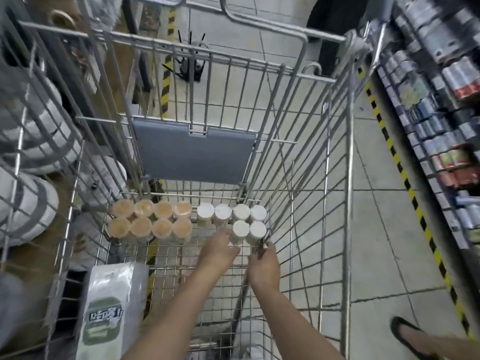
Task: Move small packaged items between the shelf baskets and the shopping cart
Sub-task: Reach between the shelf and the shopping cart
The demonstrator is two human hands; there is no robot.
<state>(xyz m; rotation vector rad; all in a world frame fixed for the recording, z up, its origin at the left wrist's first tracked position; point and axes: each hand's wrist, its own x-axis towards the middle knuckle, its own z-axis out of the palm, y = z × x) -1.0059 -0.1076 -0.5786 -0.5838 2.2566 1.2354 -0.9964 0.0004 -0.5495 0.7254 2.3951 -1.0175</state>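
Two bare forearms, no sleeves, no watch or rings on left hand (219, 252) or right hand (265, 266). Dark flat slip-on shoe (407, 336) on one foot, instep uncovered.

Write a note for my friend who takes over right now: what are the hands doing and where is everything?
Left hand: open, reaching into the cart beside the white-lidded jars.
Right hand: on the cart's right side wire, grip unclear.
Done: eight orange-lidded jars and six white-lidded jars stand at the cart's far end; a bag lies near left.
Left: two white-jar spots look unfilled.
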